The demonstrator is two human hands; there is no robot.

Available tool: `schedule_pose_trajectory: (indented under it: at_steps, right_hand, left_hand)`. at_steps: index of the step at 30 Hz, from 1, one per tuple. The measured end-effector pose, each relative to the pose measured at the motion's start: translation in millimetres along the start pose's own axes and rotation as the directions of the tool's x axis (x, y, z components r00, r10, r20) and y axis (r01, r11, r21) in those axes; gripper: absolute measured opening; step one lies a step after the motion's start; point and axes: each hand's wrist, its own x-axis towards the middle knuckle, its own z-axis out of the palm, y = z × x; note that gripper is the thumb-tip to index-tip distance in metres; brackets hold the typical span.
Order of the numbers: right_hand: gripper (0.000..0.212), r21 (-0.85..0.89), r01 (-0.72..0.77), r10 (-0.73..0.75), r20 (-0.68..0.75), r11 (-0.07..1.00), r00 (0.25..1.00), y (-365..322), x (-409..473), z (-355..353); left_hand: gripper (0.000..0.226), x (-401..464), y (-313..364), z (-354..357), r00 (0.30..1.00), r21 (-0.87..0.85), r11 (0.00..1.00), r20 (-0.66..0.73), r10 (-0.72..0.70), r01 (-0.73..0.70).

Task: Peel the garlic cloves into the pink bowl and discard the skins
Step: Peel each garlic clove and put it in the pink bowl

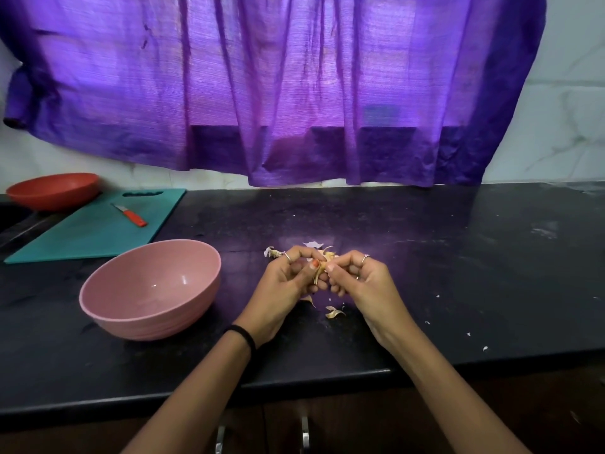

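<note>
Clove [322, 264] sits pinched between your two hands, above the counter [425, 273], right of the bowl [108, 290]. Left hand [288, 280] and right hand [357, 276] both curl fingertips onto it, skin half off. Bowl looks empty: early going. Skins [334, 312] lie loose, undiscarded. Clove mostly hidden by fingers; remaining cloves not visible.

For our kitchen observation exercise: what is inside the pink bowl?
The visible inside of the pink bowl shows only bare pink surface with light glints, no peeled cloves. Its near rim hides the closest strip of the inside, so that part cannot be checked.
</note>
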Motion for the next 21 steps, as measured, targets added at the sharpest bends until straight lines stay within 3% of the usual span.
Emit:
schedule_pose_trajectory:
  at_steps: [6,11,15,21]
  right_hand:
    - [0.014,-0.031,-0.033,0.033,0.017,0.999,0.999,1.1,1.0,0.9]
    - [0.024,-0.153,-0.042,0.041,-0.007,0.987,0.999,3.6,2.1,3.8]
    - [0.018,-0.299,-0.021,0.012,-0.032,0.954,0.999,8.6,3.7,3.6]
    - [0.020,-0.351,0.019,-0.033,-0.034,0.936,0.999,8.9,3.7,4.2]
  left_hand:
    - [0.014,0.6,-2.0,1.1,0.999,0.051,0.999,-0.036,0.019,-0.017]
    - [0.014,2.1,-4.3,1.5,0.998,0.104,0.995,-0.067,0.001,0.006]
    - [0.016,1.7,-4.3,2.8,0.996,0.153,0.988,-0.089,0.000,0.014]
    - [0.015,3.3,-7.4,2.2,0.989,0.160,0.986,-0.145,-0.012,0.036]
